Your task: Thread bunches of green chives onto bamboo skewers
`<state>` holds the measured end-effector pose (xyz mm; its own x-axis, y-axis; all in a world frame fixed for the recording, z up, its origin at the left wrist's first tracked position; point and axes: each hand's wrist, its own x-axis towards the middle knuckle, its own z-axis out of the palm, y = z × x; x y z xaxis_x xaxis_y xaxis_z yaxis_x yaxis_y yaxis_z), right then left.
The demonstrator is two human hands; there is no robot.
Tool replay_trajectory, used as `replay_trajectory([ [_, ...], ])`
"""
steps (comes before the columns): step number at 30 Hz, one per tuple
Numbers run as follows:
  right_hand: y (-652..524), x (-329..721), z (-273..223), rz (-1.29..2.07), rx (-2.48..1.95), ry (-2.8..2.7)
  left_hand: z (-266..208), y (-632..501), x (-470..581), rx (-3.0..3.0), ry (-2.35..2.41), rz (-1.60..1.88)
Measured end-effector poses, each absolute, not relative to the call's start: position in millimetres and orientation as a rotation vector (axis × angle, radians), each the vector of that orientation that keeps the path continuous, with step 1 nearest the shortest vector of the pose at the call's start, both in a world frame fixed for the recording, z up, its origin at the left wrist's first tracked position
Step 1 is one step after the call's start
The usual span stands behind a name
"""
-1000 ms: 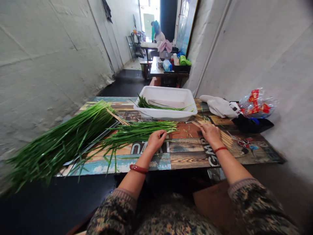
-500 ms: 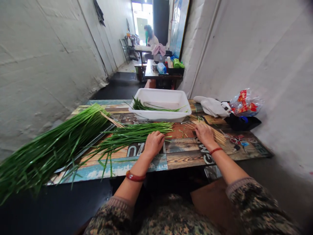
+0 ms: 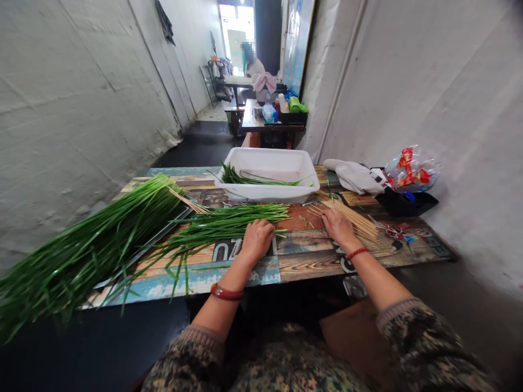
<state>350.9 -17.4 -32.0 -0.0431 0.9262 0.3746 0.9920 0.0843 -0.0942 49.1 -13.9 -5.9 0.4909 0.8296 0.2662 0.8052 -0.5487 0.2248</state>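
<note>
Long garlic chives (image 3: 220, 220) lie across the table in a loose bundle, cut ends toward the right. My left hand (image 3: 258, 239) is closed low over the near side of this bundle, and a few stems poke out past its fingers. Bamboo skewers (image 3: 359, 220) are spread in a pile at the right. On the left end of that pile my right hand (image 3: 338, 226) has its fingers bent down and drawn together, with thin skewer tips showing beyond them. The palm hides exactly what it pinches.
A large heap of chives (image 3: 102, 228) lies on a metal tray at left, several skewers (image 3: 188, 200) beside it. A white tub (image 3: 267, 192) with some chives stands behind. Scissors (image 3: 394, 231), a white cloth item (image 3: 353, 177) and a plastic bag (image 3: 412, 169) are at right. A person (image 3: 255, 68) sits far back.
My right hand has shifted slightly left along the skewers, uncovering more of the pile. My left hand stays nearly where it was.
</note>
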Motion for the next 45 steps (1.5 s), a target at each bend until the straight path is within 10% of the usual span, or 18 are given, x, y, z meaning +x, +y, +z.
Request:
replay_trajectory([
  [20,-21.1,334.9,-20.9,-0.269,-1.868,-1.978,-19.1,3.4,40.3,2.033,1.307,0.943],
  [29,-31.9,263.0,38.4,1.281,-1.108,-1.268,-8.9,27.7,42.2,1.891,1.211,1.023],
  [45,14.1,210.3,16.1,1.410,-0.914,-1.187,3.0,25.6,31.9,1.500,1.035,1.023],
])
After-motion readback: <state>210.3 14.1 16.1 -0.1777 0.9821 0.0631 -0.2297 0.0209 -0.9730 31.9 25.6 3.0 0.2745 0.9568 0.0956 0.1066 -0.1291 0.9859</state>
